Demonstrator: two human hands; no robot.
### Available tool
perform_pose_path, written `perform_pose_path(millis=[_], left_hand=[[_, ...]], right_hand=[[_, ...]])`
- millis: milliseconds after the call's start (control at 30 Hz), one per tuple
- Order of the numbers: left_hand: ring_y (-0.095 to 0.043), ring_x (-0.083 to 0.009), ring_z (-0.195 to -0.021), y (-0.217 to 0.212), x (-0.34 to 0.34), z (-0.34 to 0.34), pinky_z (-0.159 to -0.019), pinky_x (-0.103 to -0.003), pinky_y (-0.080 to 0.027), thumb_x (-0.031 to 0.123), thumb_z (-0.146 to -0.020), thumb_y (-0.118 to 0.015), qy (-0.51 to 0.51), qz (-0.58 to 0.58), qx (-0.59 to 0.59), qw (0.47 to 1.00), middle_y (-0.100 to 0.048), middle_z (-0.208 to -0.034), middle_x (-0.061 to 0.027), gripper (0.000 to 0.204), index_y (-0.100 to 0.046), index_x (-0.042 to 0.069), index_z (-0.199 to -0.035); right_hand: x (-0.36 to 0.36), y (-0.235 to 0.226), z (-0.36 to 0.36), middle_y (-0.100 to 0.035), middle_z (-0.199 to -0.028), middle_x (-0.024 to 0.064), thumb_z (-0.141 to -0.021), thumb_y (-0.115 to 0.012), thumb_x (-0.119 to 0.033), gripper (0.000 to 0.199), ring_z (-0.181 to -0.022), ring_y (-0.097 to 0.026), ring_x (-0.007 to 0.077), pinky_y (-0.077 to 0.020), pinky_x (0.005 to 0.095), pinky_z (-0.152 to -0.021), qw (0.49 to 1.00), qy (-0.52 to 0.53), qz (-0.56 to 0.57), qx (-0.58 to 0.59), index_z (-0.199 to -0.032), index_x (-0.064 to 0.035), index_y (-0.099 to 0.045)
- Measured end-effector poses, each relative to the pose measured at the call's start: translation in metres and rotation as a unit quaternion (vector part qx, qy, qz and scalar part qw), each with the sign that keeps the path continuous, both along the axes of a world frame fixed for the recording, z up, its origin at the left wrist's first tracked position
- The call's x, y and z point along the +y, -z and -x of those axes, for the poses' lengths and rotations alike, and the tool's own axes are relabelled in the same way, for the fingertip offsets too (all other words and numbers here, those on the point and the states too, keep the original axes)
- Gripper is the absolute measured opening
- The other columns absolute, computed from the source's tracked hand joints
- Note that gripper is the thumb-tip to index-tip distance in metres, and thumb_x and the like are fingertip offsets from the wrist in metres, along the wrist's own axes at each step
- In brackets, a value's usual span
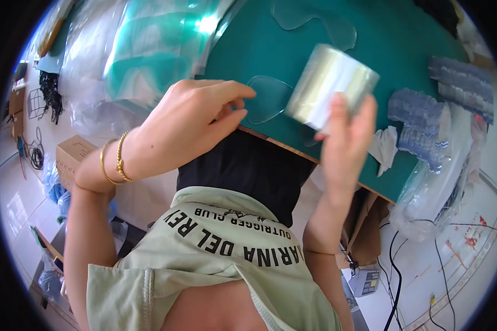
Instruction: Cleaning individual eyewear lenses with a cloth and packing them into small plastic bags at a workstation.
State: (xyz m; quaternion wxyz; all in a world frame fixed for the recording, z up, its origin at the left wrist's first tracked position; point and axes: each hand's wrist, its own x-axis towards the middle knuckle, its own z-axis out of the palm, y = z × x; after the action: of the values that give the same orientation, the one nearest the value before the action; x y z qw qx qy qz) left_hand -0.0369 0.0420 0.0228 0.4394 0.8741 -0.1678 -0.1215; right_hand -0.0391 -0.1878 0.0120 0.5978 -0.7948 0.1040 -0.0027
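Note:
My left hand (204, 116) reaches over the near edge of the green tabletop (237, 49). Its thumb and index finger are apart, beside a thin clear plastic sheet with a curved outline (269, 99); whether they touch its edge is hard to tell. In my right hand (345, 138) is a shiny, silvery-white piece (332, 83) that looks like a wide roll of film, slightly blurred and tilted above the table. My thumb lies across its near side. Farther back rests another clear curved sheet (315, 21).
Large clear plastic bags (143, 55) cover the left side. Stacks of bluish wrapped pieces (419, 121) and a white cloth (384, 149) lie at the right. A cardboard box (74, 157) stands on the left floor; black cables (395, 270) trail on the right floor.

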Motion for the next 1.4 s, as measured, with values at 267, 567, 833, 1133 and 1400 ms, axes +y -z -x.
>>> perform_pose_path(millis=[267,567,833,1133,1400], left_hand=[[-0.054,-0.0306,-0.104,0.014,-0.048,-0.045,-0.091,-0.036,-0.049,0.01,-0.074,-0.075,0.199,-0.184,-0.176,0.946,-0.056,-0.11,-0.0127,0.043,-0.062,-0.005,-0.112],[-0.058,-0.0368,-0.098,0.007,-0.06,-0.102,-0.087,-0.045,-0.049,0.009,-0.073,-0.064,0.148,-0.14,-0.242,0.949,-0.061,-0.094,-0.0183,0.026,-0.061,-0.004,-0.096],[-0.064,-0.0369,-0.087,0.037,-0.064,-0.189,-0.079,-0.043,-0.053,0.015,-0.071,-0.069,0.096,-0.153,-0.298,0.937,-0.064,-0.085,-0.0201,0.023,-0.066,-0.006,-0.079],[-0.065,-0.034,-0.093,-0.003,-0.024,-0.097,-0.082,-0.042,-0.052,0.016,-0.085,-0.065,-0.021,-0.024,-0.259,0.965,-0.067,-0.097,-0.0188,0.028,-0.068,-0.003,-0.106],[-0.057,-0.0328,-0.106,0.007,-0.006,-0.028,-0.092,-0.04,-0.049,0.021,-0.084,-0.075,0.027,-0.038,-0.155,0.987,-0.059,-0.115,-0.0158,0.047,-0.061,-0.001,-0.122]], right_hand=[[-0.087,-0.065,-0.003,-0.066,-0.07,0.0001,-0.105,-0.052,-0.039,0.045,-0.059,-0.047,0.0036,-0.0374,0.0203,-0.054,0.963,0.063,0.257,0.048,-0.103,0.0006,-0.073],[-0.221,-0.112,-0.047,-0.061,-0.089,0.0014,-0.092,-0.066,-0.008,0.036,-0.073,-0.051,0.009,-0.0456,0.0248,-0.068,0.866,-0.05,0.498,0.006,-0.127,-0.0028,-0.067],[-0.202,-0.121,-0.04,-0.06,-0.087,0.0017,-0.088,-0.07,-0.008,0.036,-0.073,-0.05,0.0094,-0.0447,0.025,-0.067,0.838,-0.01,0.543,-0.05,-0.124,-0.0027,-0.068],[-0.04,-0.037,0.003,-0.062,-0.09,0.0108,-0.081,-0.074,-0.004,0.029,-0.073,-0.063,0.0211,-0.0514,0.0332,-0.067,0.905,-0.196,0.371,-0.069,-0.11,-0.0019,-0.071],[-0.041,-0.006,0.002,-0.06,-0.13,0.0202,-0.101,-0.056,-0.018,0.034,-0.115,-0.059,0.0379,-0.0478,0.042,-0.096,0.878,-0.098,0.462,-0.078,-0.131,-0.0022,-0.061]])
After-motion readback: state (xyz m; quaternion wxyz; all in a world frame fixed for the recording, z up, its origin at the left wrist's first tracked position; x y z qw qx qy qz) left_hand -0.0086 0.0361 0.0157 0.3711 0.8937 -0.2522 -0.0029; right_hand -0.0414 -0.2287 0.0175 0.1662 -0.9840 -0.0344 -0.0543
